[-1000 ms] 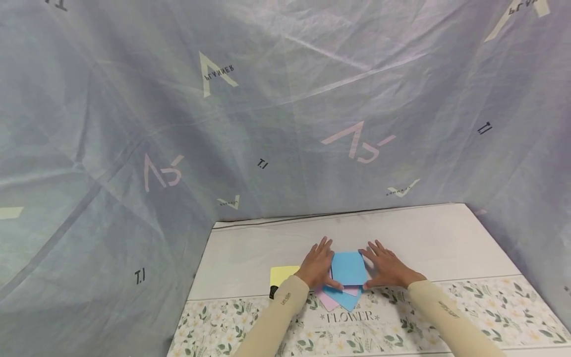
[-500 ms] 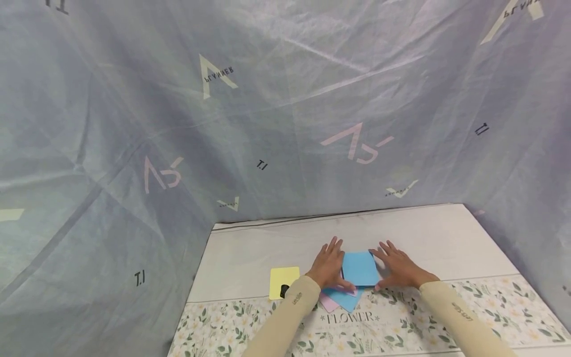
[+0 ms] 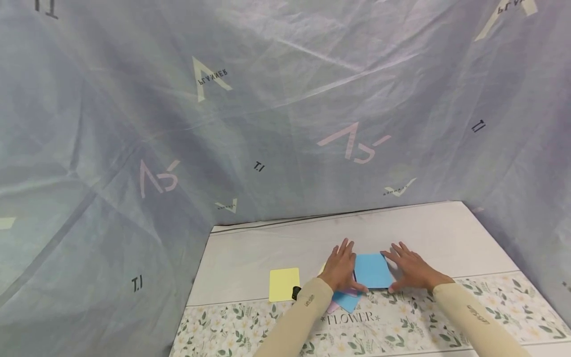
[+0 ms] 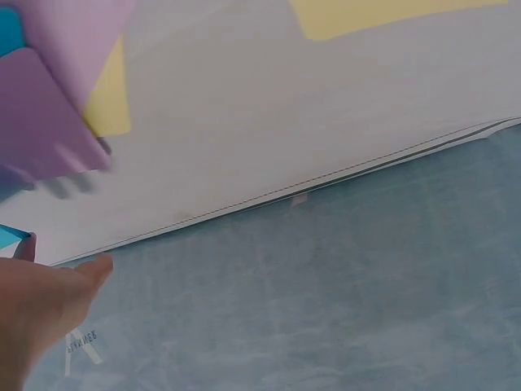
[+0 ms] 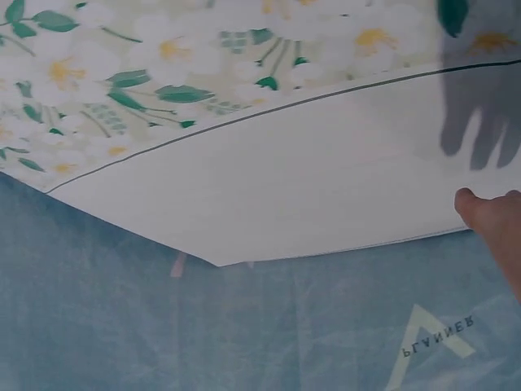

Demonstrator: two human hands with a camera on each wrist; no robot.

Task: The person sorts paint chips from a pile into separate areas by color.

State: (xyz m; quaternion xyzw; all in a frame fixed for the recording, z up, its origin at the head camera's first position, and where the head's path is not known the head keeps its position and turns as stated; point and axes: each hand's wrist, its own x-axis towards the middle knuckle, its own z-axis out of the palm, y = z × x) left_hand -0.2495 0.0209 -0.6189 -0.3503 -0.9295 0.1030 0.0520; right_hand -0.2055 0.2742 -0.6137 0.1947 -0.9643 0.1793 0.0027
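In the head view my left hand and right hand hold a square blue card from opposite sides. On each side, fingers lie at a far corner and the thumb at a near one. Beneath and left of it, another blue card and a pink card lie fanned out, partly hidden by the left hand. The left wrist view shows a blue corner at my fingers and a purple-pink card under finger shadows. Only fingers of the right hand show in the right wrist view.
Left of the hands lies a yellow card, with a dark wrist device beside it. A second yellow card sticks out under the pile. The white and floral tabletop meets hanging grey-blue sheeting behind and at both sides.
Both hands have shifted right, and the square blue card has moved right with them. The fanned cards stay behind, and the yellow card on the left is now more exposed.
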